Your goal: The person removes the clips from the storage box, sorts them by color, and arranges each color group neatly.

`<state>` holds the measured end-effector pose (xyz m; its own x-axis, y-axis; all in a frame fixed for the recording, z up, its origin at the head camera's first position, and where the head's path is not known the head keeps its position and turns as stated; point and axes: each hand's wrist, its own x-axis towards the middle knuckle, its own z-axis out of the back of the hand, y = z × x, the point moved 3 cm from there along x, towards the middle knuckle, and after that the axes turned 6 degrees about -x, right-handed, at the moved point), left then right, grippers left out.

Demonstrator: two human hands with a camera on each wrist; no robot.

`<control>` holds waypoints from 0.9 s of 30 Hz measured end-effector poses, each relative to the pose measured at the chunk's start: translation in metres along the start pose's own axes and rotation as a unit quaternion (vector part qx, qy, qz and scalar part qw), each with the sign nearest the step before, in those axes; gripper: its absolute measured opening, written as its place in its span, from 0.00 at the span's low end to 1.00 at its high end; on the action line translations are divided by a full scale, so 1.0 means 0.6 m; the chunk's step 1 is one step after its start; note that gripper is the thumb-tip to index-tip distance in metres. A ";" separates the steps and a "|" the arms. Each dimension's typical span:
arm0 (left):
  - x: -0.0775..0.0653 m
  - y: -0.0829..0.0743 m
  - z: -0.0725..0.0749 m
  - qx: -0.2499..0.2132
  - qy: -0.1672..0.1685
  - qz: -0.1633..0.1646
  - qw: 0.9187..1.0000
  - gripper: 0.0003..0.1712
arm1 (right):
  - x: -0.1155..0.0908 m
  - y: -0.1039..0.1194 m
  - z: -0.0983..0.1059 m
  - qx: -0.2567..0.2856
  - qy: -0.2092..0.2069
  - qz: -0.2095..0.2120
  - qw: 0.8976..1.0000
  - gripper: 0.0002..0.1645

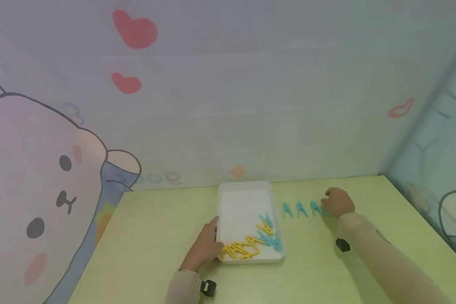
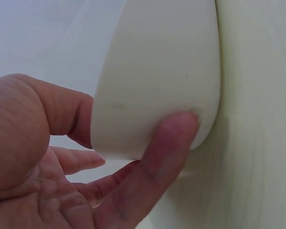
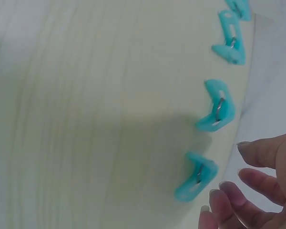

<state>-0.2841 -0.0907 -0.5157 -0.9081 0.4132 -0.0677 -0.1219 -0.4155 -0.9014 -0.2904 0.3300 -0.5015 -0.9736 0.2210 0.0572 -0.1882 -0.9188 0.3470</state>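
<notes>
A white tray [image 1: 243, 202] lies on the table, with yellow clothespins [image 1: 253, 241] and blue clothespins [image 1: 276, 245] along its near and right sides. My left hand [image 1: 205, 245] grips the tray's left wall near the front corner; in the left wrist view, fingers lie on both faces of the wall [image 2: 157, 71]. To the right of the tray, several blue clothespins stand in a row [image 1: 302, 210]. By the last clothespin [image 3: 198, 177] in that row, my right hand [image 1: 339, 202] hovers with loosely bent fingers and nothing between them.
The light yellow-green table [image 1: 156, 228] meets a printed cloth backdrop [image 1: 197, 126] along its far edge. Another cloth panel [image 1: 441, 139] hangs at the right. Both wrists carry a small black device [image 1: 209, 288].
</notes>
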 end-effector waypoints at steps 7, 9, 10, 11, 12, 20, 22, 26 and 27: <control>-0.004 -0.007 0.001 0.001 -0.002 0.001 1.000 0.46 | -0.004 0.048 0.015 0.037 -0.025 0.037 0.998 0.22; -0.005 -0.008 0.001 0.001 -0.003 0.004 1.000 0.46 | -0.005 0.062 0.018 0.049 -0.026 0.044 0.998 0.21; -0.005 -0.008 0.001 0.002 -0.003 0.003 1.000 0.46 | -0.006 0.071 0.020 0.055 -0.024 0.047 0.997 0.21; -0.004 -0.008 0.001 0.005 -0.004 0.003 1.000 0.46 | -0.008 0.081 0.021 0.059 -0.021 0.050 0.997 0.21; -0.004 -0.008 0.001 0.006 -0.003 0.003 1.000 0.46 | -0.010 0.091 0.023 0.061 -0.020 0.054 0.996 0.21; -0.002 -0.007 -0.001 0.008 -0.001 0.001 1.000 0.47 | -0.044 0.169 0.018 0.061 -0.018 0.137 0.988 0.17; -0.001 -0.007 -0.001 0.014 -0.001 -0.001 1.000 0.47 | -0.059 0.190 0.016 0.054 -0.019 0.178 0.982 0.16; -0.001 -0.010 -0.001 0.020 -0.002 -0.003 1.000 0.47 | -0.086 0.229 0.010 0.018 -0.018 0.268 0.963 0.14; -0.001 -0.010 -0.001 0.019 -0.002 -0.001 1.000 0.47 | -0.092 0.238 0.008 0.007 -0.016 0.288 0.957 0.13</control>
<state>-0.2824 -0.0878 -0.5106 -0.9094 0.4111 -0.0639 -0.1392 -0.4454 -0.8845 -0.2631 0.1882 -0.4508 -0.9105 -0.3114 0.2720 0.3812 -0.8870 0.2607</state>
